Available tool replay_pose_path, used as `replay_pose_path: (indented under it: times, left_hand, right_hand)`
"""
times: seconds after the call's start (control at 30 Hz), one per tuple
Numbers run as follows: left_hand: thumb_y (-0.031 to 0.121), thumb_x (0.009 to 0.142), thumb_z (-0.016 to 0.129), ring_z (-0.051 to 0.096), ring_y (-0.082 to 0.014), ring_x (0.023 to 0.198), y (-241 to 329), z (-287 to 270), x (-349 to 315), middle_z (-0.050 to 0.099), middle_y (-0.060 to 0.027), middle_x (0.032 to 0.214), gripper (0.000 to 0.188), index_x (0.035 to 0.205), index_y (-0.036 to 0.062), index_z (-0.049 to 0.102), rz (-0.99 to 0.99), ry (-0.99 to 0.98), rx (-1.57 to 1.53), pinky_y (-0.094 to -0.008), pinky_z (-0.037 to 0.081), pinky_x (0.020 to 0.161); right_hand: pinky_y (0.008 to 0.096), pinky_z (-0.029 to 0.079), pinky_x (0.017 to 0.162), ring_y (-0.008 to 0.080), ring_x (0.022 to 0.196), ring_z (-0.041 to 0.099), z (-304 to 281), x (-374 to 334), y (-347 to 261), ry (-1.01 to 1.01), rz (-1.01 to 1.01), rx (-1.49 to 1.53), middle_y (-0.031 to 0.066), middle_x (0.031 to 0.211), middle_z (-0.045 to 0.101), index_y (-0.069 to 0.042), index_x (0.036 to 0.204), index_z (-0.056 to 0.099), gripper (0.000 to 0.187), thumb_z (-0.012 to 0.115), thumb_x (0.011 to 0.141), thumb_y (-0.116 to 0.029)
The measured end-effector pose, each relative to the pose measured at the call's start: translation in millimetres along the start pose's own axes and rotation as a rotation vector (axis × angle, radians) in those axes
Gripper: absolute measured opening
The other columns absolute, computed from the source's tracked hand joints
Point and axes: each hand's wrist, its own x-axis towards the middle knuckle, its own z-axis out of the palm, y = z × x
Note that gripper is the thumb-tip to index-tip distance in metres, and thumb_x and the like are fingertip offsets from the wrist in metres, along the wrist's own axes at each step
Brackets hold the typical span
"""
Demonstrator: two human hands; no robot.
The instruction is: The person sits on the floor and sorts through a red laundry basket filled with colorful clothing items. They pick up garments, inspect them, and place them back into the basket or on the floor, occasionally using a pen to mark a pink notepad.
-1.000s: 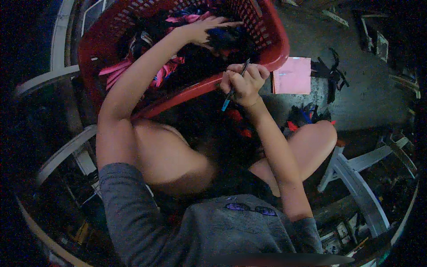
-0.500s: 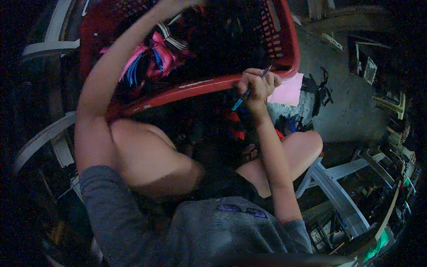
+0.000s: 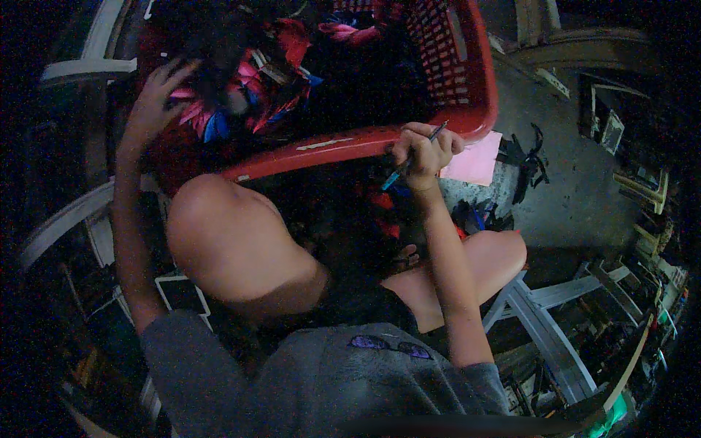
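A large red plastic basket (image 3: pixel 480 95) with a pierced side stands in front of me. Pink, black and blue pieces (image 3: pixel 255 102), perhaps straps or cloth, lie heaped in its left part. My left hand (image 3: pixel 162 98) is over the basket's left side with its fingers spread, beside some pink and blue strips (image 3: pixel 204 120); whether it touches them is unclear. At the near rim, my right hand (image 3: pixel 426 155) is closed round a pen (image 3: pixel 392 180) with a blue end, which sticks out on both sides of the fingers.
A pink sheet of paper (image 3: pixel 476 164) lies right of the basket on a pale surface. Black straps (image 3: pixel 529 157) are scattered beside it. A grey-white frame (image 3: pixel 548 332) stands at lower right. My bent left leg (image 3: pixel 234 248) is close to the basket.
My left arm has swung left and back from over the basket's far middle to its left side, uncovering more of the heap. My right hand still holds the pen at the rim.
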Motion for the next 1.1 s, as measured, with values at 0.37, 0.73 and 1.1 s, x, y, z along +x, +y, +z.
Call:
replay_pose_path:
  times: [0.37, 0.73, 1.1]
  left_hand:
    - [0.036, 0.089, 0.047, 0.060, -0.0372, 0.071, 187, 5, 137, 0.061, -0.0209, 0.075, 0.041, 0.077, 0.0002, 0.063, 0.120, -0.313, -0.135, -0.0443, 0.049, 0.068]
    - [0.017, 0.075, 0.058, 0.063, -0.0292, 0.087, 286, 248, 195, 0.064, -0.0139, 0.097, 0.031, 0.102, 0.0036, 0.063, 0.112, -0.853, -0.052, -0.0405, 0.052, 0.064]
    - [0.019, 0.075, 0.058, 0.059, -0.0265, 0.076, 252, 280, 206, 0.061, -0.0139, 0.092, 0.045, 0.116, 0.0019, 0.051, -0.214, -0.766, -0.049, -0.0386, 0.049, 0.060]
  right_hand:
    - [0.0349, 0.029, 0.070, 0.0168, 0.068, 0.051, 1, 4, -1, 0.027, -0.027, -0.023, -0.0040, 0.074, 0.063, -0.018, 0.071, 0.053, 0.015, 0.062, 0.069, -0.029]
    - [0.0359, 0.030, 0.069, 0.0198, 0.062, 0.050, 5, -4, 1, 0.061, -0.007, 0.002, -0.0028, 0.069, 0.060, -0.018, 0.069, 0.053, 0.020, 0.056, 0.080, -0.035]
    - [0.0370, 0.034, 0.065, 0.0175, 0.059, 0.050, 13, -1, 5, 0.172, -0.075, -0.014, -0.0051, 0.065, 0.057, -0.019, 0.070, 0.052, 0.019, 0.068, 0.062, -0.023]
